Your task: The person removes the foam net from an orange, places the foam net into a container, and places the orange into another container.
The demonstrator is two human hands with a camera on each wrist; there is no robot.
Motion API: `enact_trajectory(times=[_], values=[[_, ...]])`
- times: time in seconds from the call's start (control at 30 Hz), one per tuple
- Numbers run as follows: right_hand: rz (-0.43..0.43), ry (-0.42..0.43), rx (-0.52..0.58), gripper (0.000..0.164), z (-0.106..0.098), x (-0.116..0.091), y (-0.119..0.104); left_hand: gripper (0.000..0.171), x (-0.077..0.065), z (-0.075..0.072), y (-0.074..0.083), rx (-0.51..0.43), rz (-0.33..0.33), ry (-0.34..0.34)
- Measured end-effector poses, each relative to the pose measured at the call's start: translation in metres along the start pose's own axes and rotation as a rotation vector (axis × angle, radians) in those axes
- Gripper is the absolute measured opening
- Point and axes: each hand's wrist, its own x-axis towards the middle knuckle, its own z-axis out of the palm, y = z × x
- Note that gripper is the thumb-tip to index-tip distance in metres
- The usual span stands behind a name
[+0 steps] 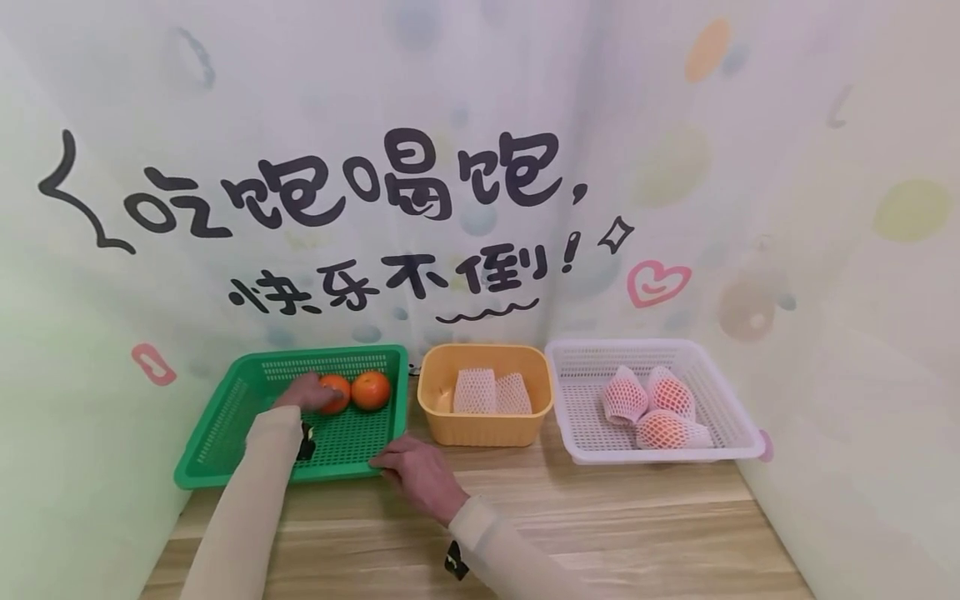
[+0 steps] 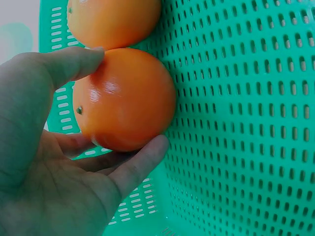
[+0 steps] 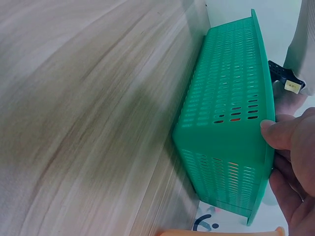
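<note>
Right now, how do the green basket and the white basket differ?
The green basket holds two bare orange fruits; the white basket holds three net-wrapped fruits. The right hand grips the green basket, while no hand touches the white basket. Both are perforated and roughly rectangular.

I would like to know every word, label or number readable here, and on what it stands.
"吃饱喝饱," – upper line, on the backdrop.
"快乐不倒!" – lower line, same backdrop.
Pale label on the left wrist's black device: too small to read.
Marks on the right wrist's black device: too blurred to read.
</note>
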Motion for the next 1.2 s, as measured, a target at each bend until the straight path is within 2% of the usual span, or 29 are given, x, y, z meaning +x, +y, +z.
enact_trajectory(times=[0.3,0.47,0.67,0.8,0.9,1.1,1.2], values=[[-0.002,-0.004,0.001,0.021,-0.001,0.0,-0.001,0.082,-0.006,-0.001,0.001,0.007,0.012,-0.01],[-0.009,0.002,0.001,0.021,-0.001,0.0,0.0,0.083,-0.011,-0.006,0.006,0.024,0.046,-0.011],[-0.01,0.012,0.005,0.021,0.001,-0.001,0.0,0.086,-0.014,-0.006,0.012,0.051,0.095,0.05],[-0.013,0.007,0.013,0.021,0.002,-0.002,0.001,0.091,-0.02,-0.004,0.023,0.029,0.109,0.099],[-0.012,-0.033,0.036,0.022,-0.002,-0.003,0.003,0.089,-0.026,0.0,0.033,0.02,0.144,0.131],[0.025,-0.173,0.149,0.029,-0.011,-0.006,0.005,0.083,-0.038,0.01,0.046,0.039,0.224,0.188],[0.011,-0.197,0.207,0.033,-0.014,-0.009,0.005,0.085,-0.045,0.016,0.05,0.046,0.258,0.206]])
